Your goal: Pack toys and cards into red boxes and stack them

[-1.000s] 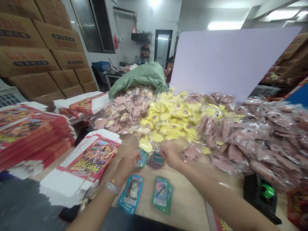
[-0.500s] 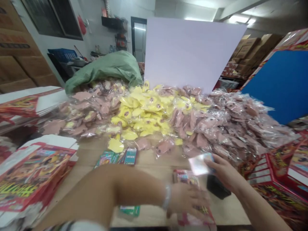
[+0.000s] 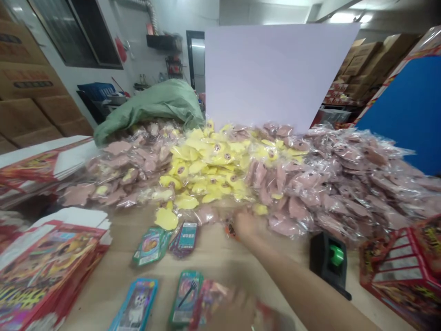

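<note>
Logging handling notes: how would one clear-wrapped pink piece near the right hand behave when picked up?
Probably light and flat: the pink pieces lie heaped in thin layers. Their glossy wrap looks slippery, so one may slide under the right hand. Neighbours could shift, since they overlap loosely.

On surface (image 3: pixel 220 262): packet heap (image 3: pixel 241 170) at 12 o'clock, flat cartons (image 3: pixel 44 262) at 9, tape dispenser (image 3: pixel 329 259) at 3, card packs (image 3: pixel 161 239) at 6, sack (image 3: pixel 155 103) behind the heap at 11.

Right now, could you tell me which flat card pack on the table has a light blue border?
The light blue card pack at the near left, showing a white figure; the others are green or purple.
</note>
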Available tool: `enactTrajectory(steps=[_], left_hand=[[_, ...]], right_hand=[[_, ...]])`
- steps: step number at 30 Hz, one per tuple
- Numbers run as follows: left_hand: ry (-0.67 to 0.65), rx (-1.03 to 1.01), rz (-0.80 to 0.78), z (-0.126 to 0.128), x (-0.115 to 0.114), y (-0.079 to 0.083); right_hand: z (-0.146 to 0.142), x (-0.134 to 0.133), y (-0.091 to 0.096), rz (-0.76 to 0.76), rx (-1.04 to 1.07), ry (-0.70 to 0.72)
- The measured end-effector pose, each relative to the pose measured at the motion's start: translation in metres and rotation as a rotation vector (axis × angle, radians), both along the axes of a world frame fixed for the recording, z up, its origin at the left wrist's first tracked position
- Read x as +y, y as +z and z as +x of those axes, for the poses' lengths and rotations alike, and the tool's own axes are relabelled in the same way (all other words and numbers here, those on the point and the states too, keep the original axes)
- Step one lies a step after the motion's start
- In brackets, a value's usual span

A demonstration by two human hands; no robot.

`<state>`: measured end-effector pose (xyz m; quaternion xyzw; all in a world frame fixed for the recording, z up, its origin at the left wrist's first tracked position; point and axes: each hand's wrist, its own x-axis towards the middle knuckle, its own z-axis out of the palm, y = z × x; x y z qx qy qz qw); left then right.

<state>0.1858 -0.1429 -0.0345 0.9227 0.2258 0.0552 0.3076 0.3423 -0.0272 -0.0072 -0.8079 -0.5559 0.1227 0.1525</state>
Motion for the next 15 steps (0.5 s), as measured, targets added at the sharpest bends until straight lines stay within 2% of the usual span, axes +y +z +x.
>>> enactTrajectory(steps=[3,6,8,10,12,15], left_hand=[[0.110,0.057,0.083,-0.038,0.028,0.044],[0.283,0.056,0.164,-0.053,0.049,0.076],[0.271,0.025,0.183,-0.048,0.051,0.084],[0.212,-0.030,0.194,-0.038,0.043,0.085],[0.166,-0.072,0.220,-0.028,0.029,0.083],[0.120,-0.077,0.292,-0.019,0.008,0.082]], right_hand=[[0.017,-0.028,0.031,0.105,0.063,-0.020],[0.038,-0.086,0.071,0.245,0.198,-0.096],[0.039,-0.132,0.087,0.377,0.467,-0.145],[0.030,-0.172,0.091,0.443,0.598,-0.179],[0.016,-0.199,0.088,0.422,0.427,-0.188],[0.002,-0.218,0.089,0.339,0.066,-0.144]])
